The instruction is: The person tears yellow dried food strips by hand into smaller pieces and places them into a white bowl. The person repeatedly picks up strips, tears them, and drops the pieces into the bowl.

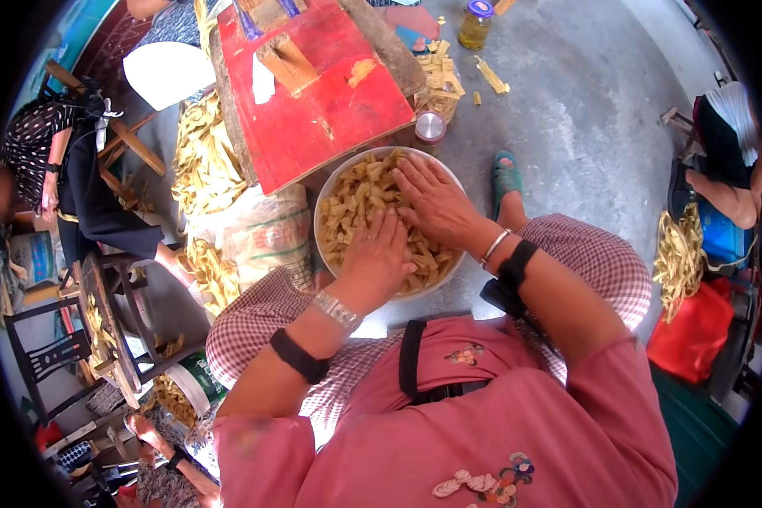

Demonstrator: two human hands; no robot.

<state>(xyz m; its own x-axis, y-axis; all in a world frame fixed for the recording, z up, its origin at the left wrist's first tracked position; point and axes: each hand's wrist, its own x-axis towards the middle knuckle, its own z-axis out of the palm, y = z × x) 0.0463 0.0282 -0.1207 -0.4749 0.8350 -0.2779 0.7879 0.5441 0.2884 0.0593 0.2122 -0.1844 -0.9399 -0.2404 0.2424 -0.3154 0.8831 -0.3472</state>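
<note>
A round white tub [318, 222] stands on the floor between my knees, heaped with folded pieces of pale yellow, dried leaf-like strip [362, 190]. My left hand [378, 257] lies palm down on the near part of the heap. Just beyond and to its right, my right hand [433, 197] rests flat on the pieces, fingers stretched toward the far rim. The hands nearly meet at the middle, and neither grips anything visible. What lies under the palms is hidden.
Beyond the tub is a red-topped board [349, 120] bearing a notched wooden block [287, 66]. A silver-lidded jar [430, 127] stands at its corner. Left lie a woven sack [260, 235] and long dried strips [206, 159]. Co-workers sit at left and right.
</note>
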